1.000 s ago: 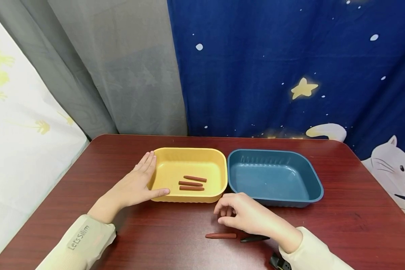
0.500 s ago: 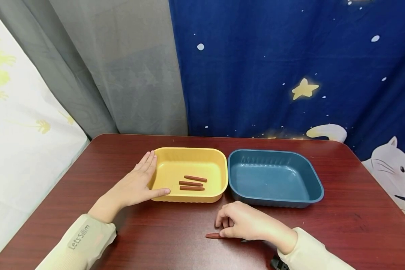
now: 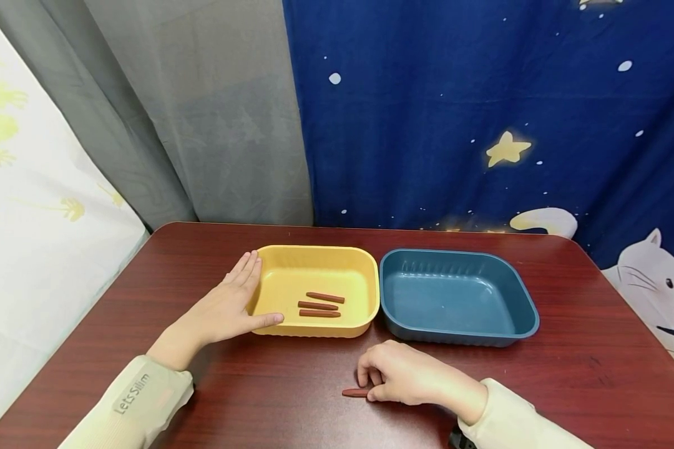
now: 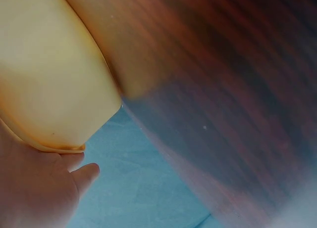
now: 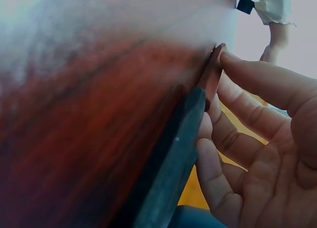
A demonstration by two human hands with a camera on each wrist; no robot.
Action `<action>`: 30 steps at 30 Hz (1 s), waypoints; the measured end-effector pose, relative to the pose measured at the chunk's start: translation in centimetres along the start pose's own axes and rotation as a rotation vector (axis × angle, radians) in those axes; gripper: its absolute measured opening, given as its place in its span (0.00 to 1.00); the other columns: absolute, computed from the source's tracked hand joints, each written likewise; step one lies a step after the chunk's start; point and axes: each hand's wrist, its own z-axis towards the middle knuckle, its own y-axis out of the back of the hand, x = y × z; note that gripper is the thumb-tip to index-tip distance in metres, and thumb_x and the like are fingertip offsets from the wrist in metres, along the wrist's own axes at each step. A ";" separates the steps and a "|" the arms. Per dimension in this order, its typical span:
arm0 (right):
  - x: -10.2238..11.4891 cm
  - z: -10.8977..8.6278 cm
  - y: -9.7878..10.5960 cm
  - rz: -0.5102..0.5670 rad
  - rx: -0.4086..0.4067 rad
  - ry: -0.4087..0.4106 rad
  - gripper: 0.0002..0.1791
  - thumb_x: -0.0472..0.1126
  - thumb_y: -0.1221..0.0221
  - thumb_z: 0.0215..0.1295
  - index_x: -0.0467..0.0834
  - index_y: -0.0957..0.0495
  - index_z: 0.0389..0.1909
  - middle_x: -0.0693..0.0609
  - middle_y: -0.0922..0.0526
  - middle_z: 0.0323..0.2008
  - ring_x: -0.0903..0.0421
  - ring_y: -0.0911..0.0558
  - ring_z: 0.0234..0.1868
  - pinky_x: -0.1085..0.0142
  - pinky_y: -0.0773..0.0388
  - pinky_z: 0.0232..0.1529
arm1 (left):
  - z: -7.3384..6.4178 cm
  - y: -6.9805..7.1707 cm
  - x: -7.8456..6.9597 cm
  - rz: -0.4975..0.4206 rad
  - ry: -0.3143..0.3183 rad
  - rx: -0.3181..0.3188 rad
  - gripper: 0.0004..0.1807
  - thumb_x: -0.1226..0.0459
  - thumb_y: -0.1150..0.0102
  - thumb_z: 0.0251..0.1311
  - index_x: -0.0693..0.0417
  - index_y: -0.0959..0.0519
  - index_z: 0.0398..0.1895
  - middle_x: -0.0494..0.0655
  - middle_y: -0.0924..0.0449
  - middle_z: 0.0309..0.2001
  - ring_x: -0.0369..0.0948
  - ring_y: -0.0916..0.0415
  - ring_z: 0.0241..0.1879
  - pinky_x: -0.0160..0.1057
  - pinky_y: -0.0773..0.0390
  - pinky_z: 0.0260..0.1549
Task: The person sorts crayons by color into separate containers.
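Note:
My left hand lies with extended fingers along the left end of a yellow plastic tray, its thumb over the front rim. Three reddish-brown crayons rest inside that tray. In front of the trays, my right hand pinches another reddish-brown crayon lying at table level; its left end sticks out past the thumb. The right wrist view shows the thumb on this brown crayon and fingers at its other side. A dark green crayon lies alongside, hidden by the hand in the head view.
A blue plastic tray stands right beside the yellow one, on the right. Both sit on a dark red wood-grain table. Behind its far edge hang a grey curtain and a blue starry curtain.
My right hand has come down and toward me from near the trays' front, and now pinches the brown crayon on the table. My left hand has stayed at the yellow tray.

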 end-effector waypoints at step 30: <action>0.1 0.6 -0.1 0.023 -0.005 0.033 0.07 0.36 0.33 0.53 0.53 0.19 0.26 0.66 0.29 0.18 0.72 0.31 0.21 0.77 0.32 0.24 | -0.1 0.1 -0.1 0.001 -0.013 -0.015 0.66 0.28 0.47 0.55 0.68 0.58 0.78 0.58 0.68 0.81 0.54 0.69 0.80 0.60 0.51 0.75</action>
